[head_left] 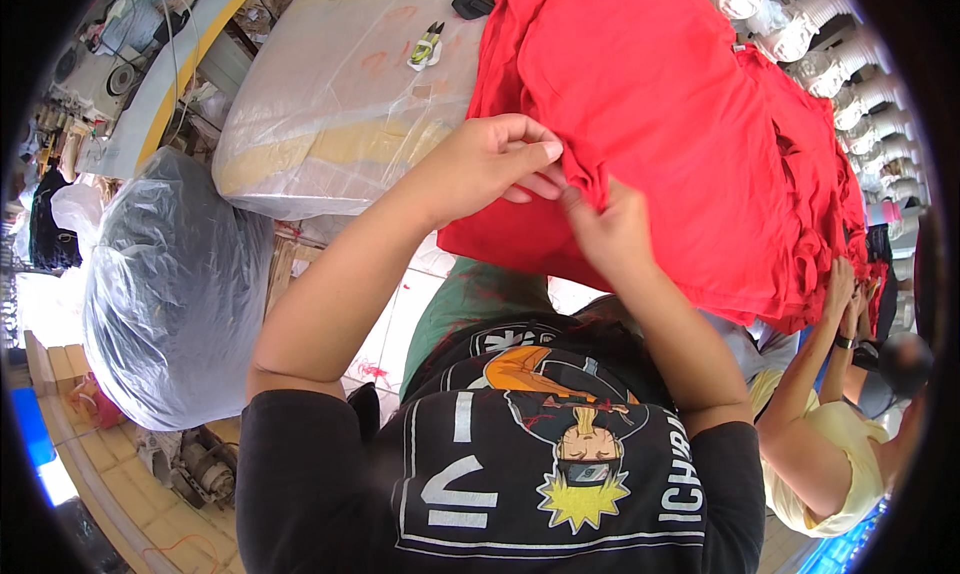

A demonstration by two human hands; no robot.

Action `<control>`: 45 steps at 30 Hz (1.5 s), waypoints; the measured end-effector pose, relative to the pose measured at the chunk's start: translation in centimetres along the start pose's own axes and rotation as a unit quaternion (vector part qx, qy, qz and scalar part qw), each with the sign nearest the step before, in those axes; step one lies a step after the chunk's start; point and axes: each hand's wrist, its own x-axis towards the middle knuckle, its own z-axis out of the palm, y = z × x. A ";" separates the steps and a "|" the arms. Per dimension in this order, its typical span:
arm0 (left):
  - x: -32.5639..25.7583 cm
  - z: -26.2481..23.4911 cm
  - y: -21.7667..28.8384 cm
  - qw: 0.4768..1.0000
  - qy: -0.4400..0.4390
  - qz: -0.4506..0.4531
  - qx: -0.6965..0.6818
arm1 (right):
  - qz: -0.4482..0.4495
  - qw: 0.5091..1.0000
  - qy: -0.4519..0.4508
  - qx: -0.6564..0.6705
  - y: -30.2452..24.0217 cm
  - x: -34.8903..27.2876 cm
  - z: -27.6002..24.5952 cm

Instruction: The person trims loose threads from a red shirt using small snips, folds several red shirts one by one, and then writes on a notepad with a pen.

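A heap of red garments [650, 104] lies in front of me, its near edge hanging over my lap. At a bunched fold on its left part, my right hand [612, 232] pinches the red cloth between thumb and fingers, slightly blurred. Right beside that fold is my left hand [505, 159], palm turned inward, thumb and forefinger pressed together. Whatever may be between those fingertips is too small to make out. A pair of yellow-green thread snips [426, 48] rests farther off on a plastic-wrapped bundle [320, 94].
Left of me stands a bulging clear plastic sack [175, 294]. A worktable with a yellow edge [180, 84] runs along the far left. Cones of white thread [865, 104] line the right side. A co-worker in a yellow top [825, 454] handles the heap's right end.
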 end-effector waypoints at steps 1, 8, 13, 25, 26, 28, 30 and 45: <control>0.1 -0.1 -0.2 0.998 0.002 0.041 0.046 | -0.034 0.973 0.100 0.208 0.9 0.8 0.5; -4.0 -2.5 -3.2 0.817 0.048 -0.155 0.554 | -0.008 0.963 0.138 0.231 1.7 0.4 -3.3; -3.9 -2.6 -2.8 0.843 0.045 -0.131 0.520 | -0.020 0.981 0.086 0.173 1.9 -0.1 -2.2; -2.4 -2.0 -0.2 0.972 0.016 -0.078 0.223 | -0.238 0.969 0.051 -0.042 2.4 -0.1 -0.5; -1.5 -1.8 -0.1 0.975 0.020 -0.034 0.217 | -0.286 0.953 0.064 -0.081 2.2 -0.1 -0.3; 0.2 -1.3 0.2 0.976 0.033 0.056 0.207 | -0.221 0.967 0.013 -0.129 1.2 -0.1 -0.2; 0.7 -0.9 -0.5 0.980 0.051 0.090 0.168 | -0.145 0.988 0.019 -0.052 1.3 0.1 -0.2; -4.7 -3.0 -4.7 0.900 -0.015 -0.178 0.398 | -0.110 0.984 0.103 0.090 2.3 0.2 -1.9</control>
